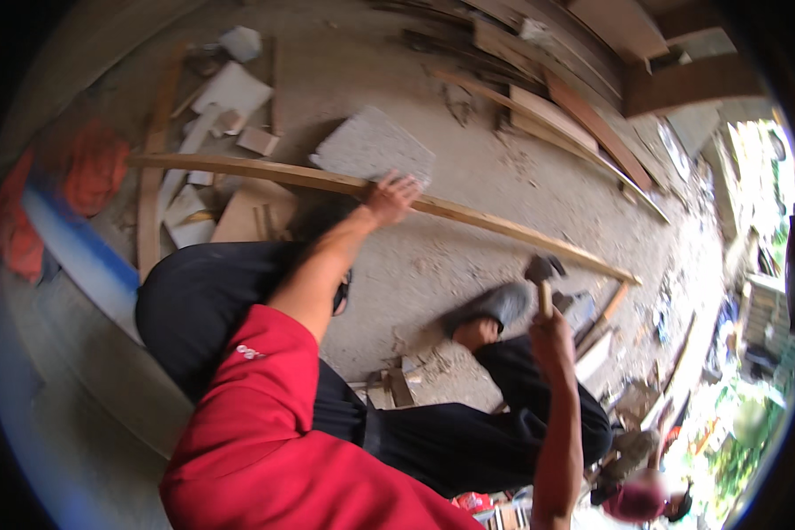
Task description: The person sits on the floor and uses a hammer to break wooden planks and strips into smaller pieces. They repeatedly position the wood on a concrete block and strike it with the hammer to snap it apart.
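A long, narrow wooden batten (495, 223) runs slantwise across the floor in front of me. Over its middle lies my left hand (391, 196), holding it with the fingers reaching across the wood. Just beyond that hand is a rough grey slab (375, 146), and the batten passes along its near edge. On the right, my right hand (552, 340) is closed round the wooden handle of a hammer (543, 269). The hammer's dark head is up, on the near side of the batten and apart from it in the picture.
Offcuts and white scraps (238, 88) lie at the left, near an orange-red cloth (57, 199) and a blurred blue-and-white board (79, 243). Boards (556, 124) are piled at the far right. My shod foot (499, 305) is near the hammer. Another person (636, 495) is at lower right.
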Available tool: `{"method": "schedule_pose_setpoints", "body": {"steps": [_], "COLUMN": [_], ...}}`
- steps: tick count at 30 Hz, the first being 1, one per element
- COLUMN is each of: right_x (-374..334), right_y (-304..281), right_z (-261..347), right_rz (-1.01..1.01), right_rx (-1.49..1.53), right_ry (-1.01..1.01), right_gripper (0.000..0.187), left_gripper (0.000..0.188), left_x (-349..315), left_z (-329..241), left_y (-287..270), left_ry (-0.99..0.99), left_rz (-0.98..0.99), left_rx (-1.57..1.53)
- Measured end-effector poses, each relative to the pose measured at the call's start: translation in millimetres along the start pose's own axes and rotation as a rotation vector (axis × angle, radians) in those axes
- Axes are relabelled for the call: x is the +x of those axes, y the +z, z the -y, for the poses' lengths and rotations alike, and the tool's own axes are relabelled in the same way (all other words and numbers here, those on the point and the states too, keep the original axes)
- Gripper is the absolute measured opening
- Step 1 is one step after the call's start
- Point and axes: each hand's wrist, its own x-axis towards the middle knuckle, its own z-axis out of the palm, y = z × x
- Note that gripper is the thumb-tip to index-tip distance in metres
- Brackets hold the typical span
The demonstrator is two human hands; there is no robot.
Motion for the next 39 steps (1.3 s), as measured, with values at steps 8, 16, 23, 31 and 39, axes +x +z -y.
{"method": "schedule_pose_setpoints", "body": {"steps": [8,16,23,31,39], "right_x": [-22,-4,-5,-23,-26], "right_y": [13,46,65,52,56], "right_z": [-1,-14,-31,-32,-57], "right_rz": [0.092,0.138,0.200,0.201,0.061], "right_rx": [0.251,0.059,-0.041,-0.084,0.060], "right_ry": [-0.004,-0.154,-0.146,-0.144,-0.111], "right_gripper": [0.013,0.024,0.025,0.031,0.024], "left_gripper": [0.047,0.031,0.044,0.071,0.053], "left_x": [-60,-151,-31,69,65], "left_z": [60,196,124,-103,-100], "left_y": [-70,-144,-146,-51,-27], "left_ry": [0.011,-0.622,-0.342,0.029,0.010], "left_rz": [0.051,0.435,0.315,0.194,0.334], "left_rx": [0.108,0.591,0.313,-0.266,-0.249]}}
